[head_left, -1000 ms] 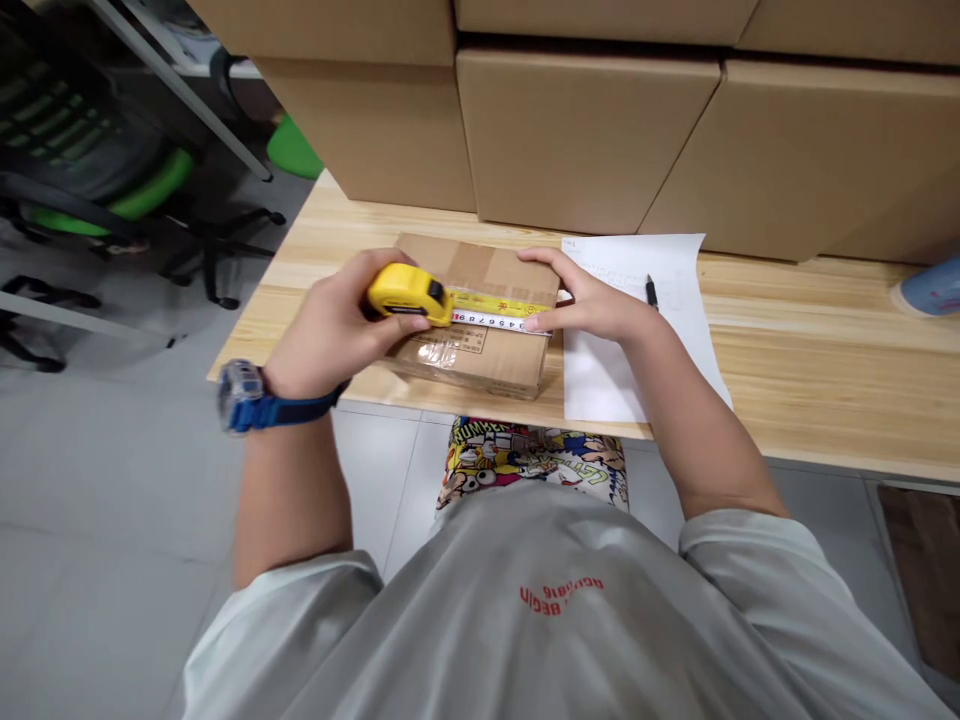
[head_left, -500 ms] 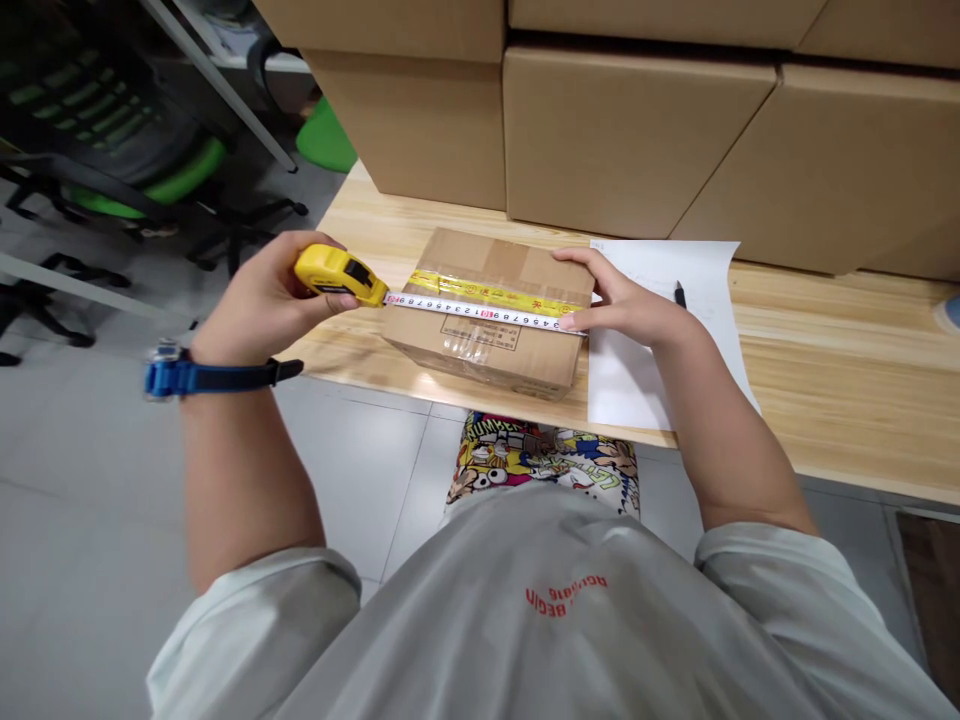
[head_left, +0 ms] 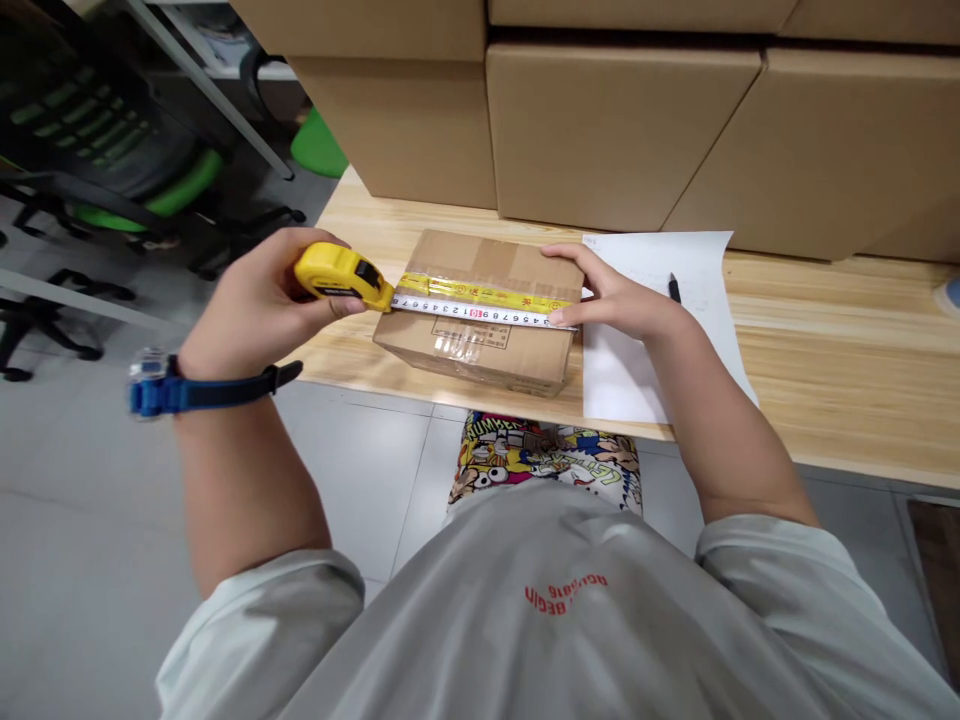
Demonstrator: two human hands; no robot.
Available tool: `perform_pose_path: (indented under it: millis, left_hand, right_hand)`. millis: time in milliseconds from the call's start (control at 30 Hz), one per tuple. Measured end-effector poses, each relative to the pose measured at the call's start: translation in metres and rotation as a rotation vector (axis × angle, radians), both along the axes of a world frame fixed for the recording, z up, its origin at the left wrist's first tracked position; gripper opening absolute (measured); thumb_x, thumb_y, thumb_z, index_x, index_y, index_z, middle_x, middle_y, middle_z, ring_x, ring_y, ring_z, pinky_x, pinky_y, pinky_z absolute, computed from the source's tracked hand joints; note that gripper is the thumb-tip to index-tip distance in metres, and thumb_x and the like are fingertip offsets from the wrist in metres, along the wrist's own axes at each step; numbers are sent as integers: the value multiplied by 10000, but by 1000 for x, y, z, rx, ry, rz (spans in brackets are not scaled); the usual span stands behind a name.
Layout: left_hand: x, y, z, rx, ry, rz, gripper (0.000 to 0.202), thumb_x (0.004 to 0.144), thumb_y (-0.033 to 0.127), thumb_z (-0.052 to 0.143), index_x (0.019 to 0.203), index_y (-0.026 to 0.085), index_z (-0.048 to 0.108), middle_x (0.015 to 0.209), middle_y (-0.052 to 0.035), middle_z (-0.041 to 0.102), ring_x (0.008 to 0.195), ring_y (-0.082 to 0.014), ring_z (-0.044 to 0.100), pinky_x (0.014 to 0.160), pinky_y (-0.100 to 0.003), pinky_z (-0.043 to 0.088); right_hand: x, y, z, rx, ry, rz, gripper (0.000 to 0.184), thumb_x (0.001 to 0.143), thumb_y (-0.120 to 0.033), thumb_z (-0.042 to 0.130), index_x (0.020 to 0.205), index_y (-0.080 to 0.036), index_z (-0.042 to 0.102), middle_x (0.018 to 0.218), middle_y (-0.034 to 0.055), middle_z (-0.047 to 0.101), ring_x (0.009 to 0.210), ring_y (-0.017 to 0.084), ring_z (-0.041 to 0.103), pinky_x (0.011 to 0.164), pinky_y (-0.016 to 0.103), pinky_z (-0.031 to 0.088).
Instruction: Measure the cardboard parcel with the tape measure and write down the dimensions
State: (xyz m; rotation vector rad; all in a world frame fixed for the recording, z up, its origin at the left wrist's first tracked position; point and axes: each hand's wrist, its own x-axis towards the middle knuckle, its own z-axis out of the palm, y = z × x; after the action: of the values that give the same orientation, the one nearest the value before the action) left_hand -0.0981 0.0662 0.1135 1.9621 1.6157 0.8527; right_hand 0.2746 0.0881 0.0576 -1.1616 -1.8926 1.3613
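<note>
the box (head_left: 480, 355) lies flat on the counter (head_left: 825, 400), straight ahead of the person, its long axis running left to right between the two hands. the left hand (head_left: 259, 305) is closed around a yellow tape measure (head_left: 341, 275), whose nose sits at the box's left end. the right hand (head_left: 615, 300) is open and spread, its fingertips (head_left: 559, 318) pressing the white blade (head_left: 472, 312) down at the box's right end, so this hand is the one in direct touch with the box. the blade crosses the top face just beside a strip of yellow tape (head_left: 480, 293). a sheet of paper (head_left: 660, 370) with a pen (head_left: 674, 288) on it lies just right of the box. against the earlier frame, the tape measure has drawn closer to the box, leaving less blade bare off its left end.
</note>
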Motion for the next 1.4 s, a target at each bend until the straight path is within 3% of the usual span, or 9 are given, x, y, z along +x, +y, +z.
perform_pose_path:
  millis: [200,400,533,600,667,800,1067,1233,1400]
  left_hand:
    - [33,-8,3,-9,147,-94,639,717,736,769,1195,336,631,1080,56,683,981,-239,612,954,-496,551]
    - [103,-20,0,1,255,-243,558,826,547,737,1288,275,583,1087,-42,717,925,-253,673,824,-421,551]
    - [133,-24,-3,59,267,-205,512,830,598,739,1233,321,586,1098,-48,725,966,-277,696,803,-424,567]
    - [137,-23,-2,47,236,-190,518,818,601,756,1213,313,584,1083,-44,722,1001,-282,698,833,-421,580]
    - [135,-19,1,32,232,-116,526,813,580,770,1196,279,573,1095,-60,710,1048,-296,690,889,-440,583]
    - [126,-4,3,10,195,36,469,840,525,750,1144,252,521,1100,-84,688,1057,-294,682,931,-469,578]
    - [132,19,-12,32,143,-58,284,911,350,610,1130,229,477,1244,-135,664,1207,-316,648,1064,-524,544]
    - [147,18,-6,-3,251,-52,317,953,350,552,1220,196,482,1352,-160,600,1295,-319,594,1150,-532,478]
    - [146,16,2,-38,301,-97,347,972,321,543,1283,192,461,1379,-133,598,1311,-289,585,1146,-485,484]
  right_hand:
    - [-1,1,-3,-16,35,-1,995,645,-546,866,1495,-264,431,1630,99,390,1513,372,380,1292,538,316]
    - [-5,1,-8,42,16,14,1030,655,-679,843,1507,-280,424,1586,92,445,1469,373,422,1259,562,351]
    - [-5,1,-13,127,-14,30,1042,729,-948,545,1504,-267,403,1516,125,513,1362,360,528,1188,578,413]
    - [-6,0,-14,177,19,14,950,806,-971,329,1418,-256,463,1532,135,504,1403,333,504,1221,543,373]
    - [-9,-1,-15,213,41,-37,857,842,-951,269,1249,-245,535,1474,145,551,1417,321,491,1232,517,352]
    - [-22,-3,-21,217,72,-150,769,737,-930,558,1066,-236,525,1233,135,638,1211,321,596,1110,511,461]
    - [-33,-8,-32,268,74,-197,958,680,-835,712,1413,-278,445,1164,92,600,1087,300,602,1045,526,506]
    - [-31,-9,-29,399,-12,-86,864,757,-755,671,1426,-223,546,1245,145,585,1146,331,582,1095,560,468]
    - [-31,-10,-27,364,-16,-107,970,768,-654,696,1586,-241,379,1366,134,597,1216,330,585,1104,552,475]
